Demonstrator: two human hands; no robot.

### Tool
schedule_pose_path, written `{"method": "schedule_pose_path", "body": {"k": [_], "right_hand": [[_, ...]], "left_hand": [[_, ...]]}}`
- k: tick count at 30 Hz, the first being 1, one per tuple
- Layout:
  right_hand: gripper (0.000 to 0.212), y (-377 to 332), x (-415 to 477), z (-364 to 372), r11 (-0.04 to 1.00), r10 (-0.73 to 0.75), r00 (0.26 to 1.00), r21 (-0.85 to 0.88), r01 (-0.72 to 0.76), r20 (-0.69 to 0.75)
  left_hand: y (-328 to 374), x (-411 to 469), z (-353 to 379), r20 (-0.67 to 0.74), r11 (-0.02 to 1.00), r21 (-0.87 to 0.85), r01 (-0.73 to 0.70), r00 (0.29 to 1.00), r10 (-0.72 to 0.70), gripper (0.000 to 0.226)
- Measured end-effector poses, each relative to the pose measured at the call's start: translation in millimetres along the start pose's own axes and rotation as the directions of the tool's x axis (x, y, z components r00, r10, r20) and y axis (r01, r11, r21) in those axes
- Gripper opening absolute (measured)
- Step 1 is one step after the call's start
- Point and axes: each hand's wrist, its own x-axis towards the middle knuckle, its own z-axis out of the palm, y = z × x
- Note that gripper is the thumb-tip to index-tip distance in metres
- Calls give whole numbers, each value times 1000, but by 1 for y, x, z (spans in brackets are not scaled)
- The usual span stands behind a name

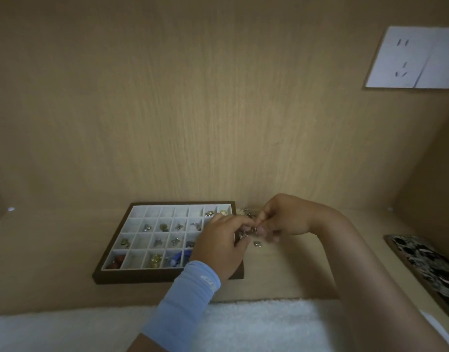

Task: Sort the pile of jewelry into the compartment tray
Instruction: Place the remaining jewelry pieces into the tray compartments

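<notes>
2 hands meet just right of the tray [109,271], over the wooden desk [53,250]. The left hand [219,243], with a light blue sleeve [186,298] on its forearm, lies over the tray's right edge, fingers curled. The right hand [284,219] faces it, fingertips pinched together. Between them both hands grip a small tangle of silver jewelry [246,232]; which hand holds which piece is too blurred to tell. 1 loose silver piece [257,243] sits on the desk just below the fingers, and more of the pile [246,211] shows behind the hands, beside the tray's far right corner.

The tray is brown with white compartments in 4 rows. Several already hold small items: silver and gold pieces in the upper rows, a red piece [116,261] at the near left, yellow [155,260] and blue [176,257] ones further right in the near row.

A white outlet plate [406,57] hangs on the back wall, and a patterned black-and-white object [431,265] lies at the right. A white towel [256,323] covers the near edge.
</notes>
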Motion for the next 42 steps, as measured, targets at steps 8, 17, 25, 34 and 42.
{"method": "schedule_pose_path", "body": {"k": [8, 17, 25, 34, 42], "right_hand": [[12, -8, -4, 5, 944, -73, 997, 322, 68, 3], [16, -33, 11, 32, 831, -100, 962, 510, 222, -256], [11, -54, 29, 68, 742, -125, 809, 487, 460, -574], [15, -54, 27, 64, 767, -286, 682, 266, 584, -673], [11, -93, 38, 55, 755, -432, 677, 172, 633, -595]], "left_hand": [[3, 0, -8, -90, 923, -344, 169, 973, -212, 26], [5, 2, -19, -228, 792, -566, 228, 880, -416, 11], [-2, 7, -29, -254, 670, -682, 294, 763, -594, 13], [-12, 11, -64, 48, 575, -709, 409, 841, -538, 14], [-39, 12, -112, 147, 546, -721, 427, 864, -481, 15]]}}
